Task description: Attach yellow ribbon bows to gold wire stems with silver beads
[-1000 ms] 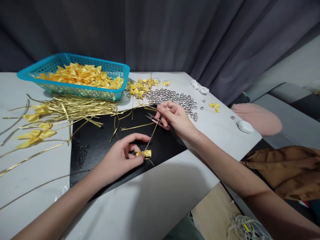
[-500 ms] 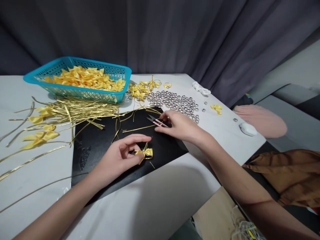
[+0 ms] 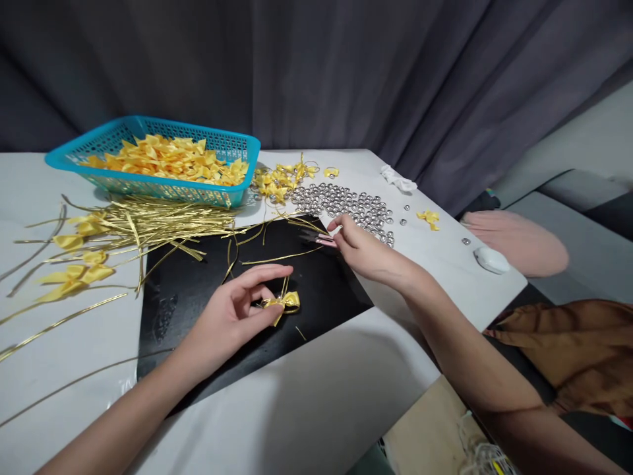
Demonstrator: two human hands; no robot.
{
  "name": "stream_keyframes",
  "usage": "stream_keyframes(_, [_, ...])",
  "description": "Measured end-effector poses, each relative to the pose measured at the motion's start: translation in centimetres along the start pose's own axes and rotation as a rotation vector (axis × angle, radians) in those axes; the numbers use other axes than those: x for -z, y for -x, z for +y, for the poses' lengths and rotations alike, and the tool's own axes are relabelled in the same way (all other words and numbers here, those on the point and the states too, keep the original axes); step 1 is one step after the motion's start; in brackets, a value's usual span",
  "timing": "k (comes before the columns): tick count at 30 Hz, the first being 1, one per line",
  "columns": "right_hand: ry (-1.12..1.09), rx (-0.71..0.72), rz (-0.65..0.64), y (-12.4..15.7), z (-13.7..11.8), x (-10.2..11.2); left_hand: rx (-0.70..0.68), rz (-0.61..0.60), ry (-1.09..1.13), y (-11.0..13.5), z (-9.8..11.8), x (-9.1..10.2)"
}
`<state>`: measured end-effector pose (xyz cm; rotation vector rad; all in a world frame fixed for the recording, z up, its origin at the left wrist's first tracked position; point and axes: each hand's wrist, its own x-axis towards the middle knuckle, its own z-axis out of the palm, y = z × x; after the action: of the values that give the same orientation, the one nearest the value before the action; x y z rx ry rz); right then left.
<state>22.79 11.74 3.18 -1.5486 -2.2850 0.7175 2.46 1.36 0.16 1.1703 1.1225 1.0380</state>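
Observation:
Over the black mat [image 3: 192, 310], my left hand [image 3: 242, 303] pinches a yellow ribbon bow [image 3: 289, 301] between thumb and fingers. Gold ties rise from the middle of the bow towards my forefinger. At the mat's far right side, my right hand [image 3: 363, 247] is closed on the end of a pair of pink-handled thread snips [image 3: 326, 241]. Their dark blades point left and are blurred. A loose gold tie [image 3: 277, 256] lies between the two hands, and a short gold scrap [image 3: 301, 333] is near the bow.
A blue basket [image 3: 153, 178] of yellow ribbon pieces stands at the back left, with a pile of gold ties [image 3: 173, 221] before it. Several silver beads [image 3: 346, 204] spread behind my right hand. A white computer mouse [image 3: 492, 260] sits near the table's right edge.
My right hand has moved slightly right with the snips, their blades shifting right too. My left hand keeps its pinch on the bow, nearly in place.

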Motion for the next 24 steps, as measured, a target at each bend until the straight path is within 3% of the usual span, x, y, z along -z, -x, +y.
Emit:
stream_keyframes(6, [-0.196,0.022,-0.16,0.7,-0.9,2.2,0.026,0.059,-0.02,-0.1,0.4,-0.2])
stream_keyframes(9, [-0.325,0.019,-0.402,1.1,-0.9,2.9,0.021,0.07,-0.005,-0.1,0.4,-0.2])
stream_keyframes(12, [-0.422,-0.106,-0.64,1.4,-1.0,3.0,0.017,0.07,0.018,-0.1,0.3,-0.2])
stream_keyframes(17, [-0.511,-0.189,-0.881,1.4,-1.6,2.2,0.019,0.067,0.041,0.0,0.2,-0.1])
stream_keyframes(20, [-0.508,-0.192,-0.925,1.3,-1.7,1.9,0.016,0.063,0.05,0.1,0.2,-0.1])
stream_keyframes(24, [-0.414,-0.162,-0.832,1.0,-1.3,1.9,0.009,0.063,0.061,0.0,0.2,-0.1])
